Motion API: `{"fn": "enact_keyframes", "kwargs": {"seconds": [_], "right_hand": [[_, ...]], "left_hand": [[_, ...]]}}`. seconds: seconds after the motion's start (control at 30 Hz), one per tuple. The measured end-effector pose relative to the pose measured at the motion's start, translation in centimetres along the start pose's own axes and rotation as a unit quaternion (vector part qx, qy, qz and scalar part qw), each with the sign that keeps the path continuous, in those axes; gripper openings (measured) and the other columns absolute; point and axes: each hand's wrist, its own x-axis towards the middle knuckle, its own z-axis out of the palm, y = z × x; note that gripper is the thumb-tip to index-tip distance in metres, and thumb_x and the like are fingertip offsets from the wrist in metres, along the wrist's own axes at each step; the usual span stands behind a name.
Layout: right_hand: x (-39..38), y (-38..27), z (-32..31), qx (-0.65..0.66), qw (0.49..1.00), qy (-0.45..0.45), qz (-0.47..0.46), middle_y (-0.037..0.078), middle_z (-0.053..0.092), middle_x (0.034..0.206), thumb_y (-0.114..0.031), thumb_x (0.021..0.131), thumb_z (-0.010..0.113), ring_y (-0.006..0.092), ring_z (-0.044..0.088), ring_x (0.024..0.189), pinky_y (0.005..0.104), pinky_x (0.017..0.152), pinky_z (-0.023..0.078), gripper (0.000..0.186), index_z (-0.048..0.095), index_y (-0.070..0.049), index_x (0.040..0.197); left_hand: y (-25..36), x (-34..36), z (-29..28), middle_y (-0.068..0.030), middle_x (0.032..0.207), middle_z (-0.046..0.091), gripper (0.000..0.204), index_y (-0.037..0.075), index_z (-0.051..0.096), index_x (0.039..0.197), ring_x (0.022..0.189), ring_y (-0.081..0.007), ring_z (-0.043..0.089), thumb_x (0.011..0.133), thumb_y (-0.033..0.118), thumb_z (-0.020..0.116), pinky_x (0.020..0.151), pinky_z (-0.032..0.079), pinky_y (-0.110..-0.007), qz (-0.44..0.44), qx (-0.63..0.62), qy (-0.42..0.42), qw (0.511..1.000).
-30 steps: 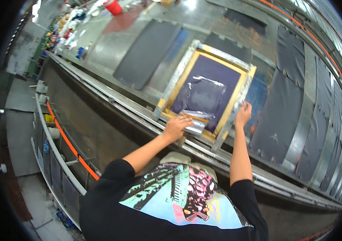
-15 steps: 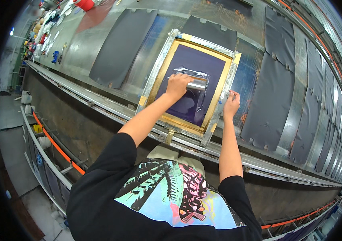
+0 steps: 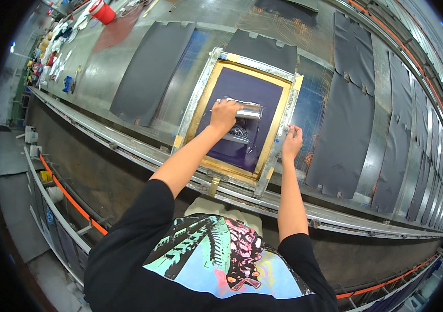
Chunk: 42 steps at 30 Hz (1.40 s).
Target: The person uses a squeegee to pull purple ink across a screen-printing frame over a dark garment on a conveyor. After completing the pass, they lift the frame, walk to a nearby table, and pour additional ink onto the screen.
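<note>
Inside the frame (image 3: 197, 96): squeegee (image 3: 251, 111), ink (image 3: 240, 126)

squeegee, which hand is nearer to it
Left. The left hand has its grip on the squeegee inside the frame; the right hand is away to the squeegee's right, by the frame's right edge.

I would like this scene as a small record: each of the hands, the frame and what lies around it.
Left hand: the left hand grips a silvery blade tool
Right hand: the right hand is at the frame's right rail; contact unclear
Frame: metal, yellow inner border, dark purple panel
Around: dark grey sheets; red bucket, upper left
</note>
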Motion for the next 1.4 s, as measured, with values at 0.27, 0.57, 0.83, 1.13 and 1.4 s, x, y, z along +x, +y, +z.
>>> {"fn": "enact_keyframes", "kwargs": {"seconds": [0.27, 0.57, 0.83, 1.13, 1.4], "right_hand": [[1.4, 0.3, -0.1, -0.005, 1.0, 0.009, 0.016, 0.018, 0.075, 0.1, -0.026, 0.105, 0.058, 0.0372, 0.071, 0.094, 0.0462, 0.086, 0.051, 0.024, 0.069, -0.005, 0.108], [0.6, 0.7, 0.0, 0.024, 1.0, -0.004, -0.002, 0.018, 0.075, 0.103, -0.024, 0.104, 0.059, 0.0333, 0.071, 0.098, 0.043, 0.089, 0.052, 0.023, 0.07, -0.004, 0.11], [3.3, 1.8, -0.1, 0.08, 0.979, -0.133, 0.135, 0.011, 0.075, 0.093, -0.023, 0.103, 0.06, 0.0259, 0.069, 0.088, 0.0418, 0.084, 0.053, 0.022, 0.072, -0.005, 0.108], [-4.4, -10.8, 9.0, 0.029, 0.996, 0.016, -0.077, 0.013, 0.074, 0.106, -0.025, 0.104, 0.061, 0.0271, 0.069, 0.099, 0.0395, 0.09, 0.051, 0.024, 0.072, -0.004, 0.108], [-15.0, -19.3, 30.8, 0.071, 0.993, 0.018, -0.096, 0.016, 0.073, 0.103, -0.024, 0.104, 0.058, 0.032, 0.07, 0.096, 0.0419, 0.087, 0.052, 0.023, 0.07, -0.005, 0.108]], "left_hand": [[1.1, -8.2, -1.0, 0.0012, 0.105, 0.076, 0.031, 0.02, 0.077, 0.102, 0.101, -0.0228, 0.07, 0.081, -0.001, 0.067, 0.082, 0.051, -0.042, 0.037, -0.06, 0.008, 0.997], [0.8, -2.2, -0.1, 0.0011, 0.098, 0.072, 0.027, 0.02, 0.077, 0.1, 0.098, -0.024, 0.068, 0.083, 0.003, 0.065, 0.082, 0.05, -0.045, -0.009, 0.0, -0.004, 1.0], [1.8, -13.0, -3.6, 0.0003, 0.11, 0.074, 0.03, 0.015, 0.073, 0.105, 0.107, -0.0246, 0.068, 0.08, 0.001, 0.066, 0.085, 0.052, -0.042, 0.032, -0.083, -0.023, 0.996], [-9.0, -15.4, -11.4, -0.0088, 0.13, 0.069, 0.051, 0.009, 0.07, 0.123, 0.121, -0.0293, 0.065, 0.073, -0.003, 0.068, 0.099, 0.053, -0.043, 0.033, -0.14, -0.063, 0.988], [-33.0, -17.7, -18.7, -0.0096, 0.127, 0.071, 0.049, 0.009, 0.073, 0.121, 0.119, -0.0315, 0.065, 0.073, -0.004, 0.069, 0.102, 0.053, -0.042, 0.013, -0.116, -0.056, 0.992]]}}
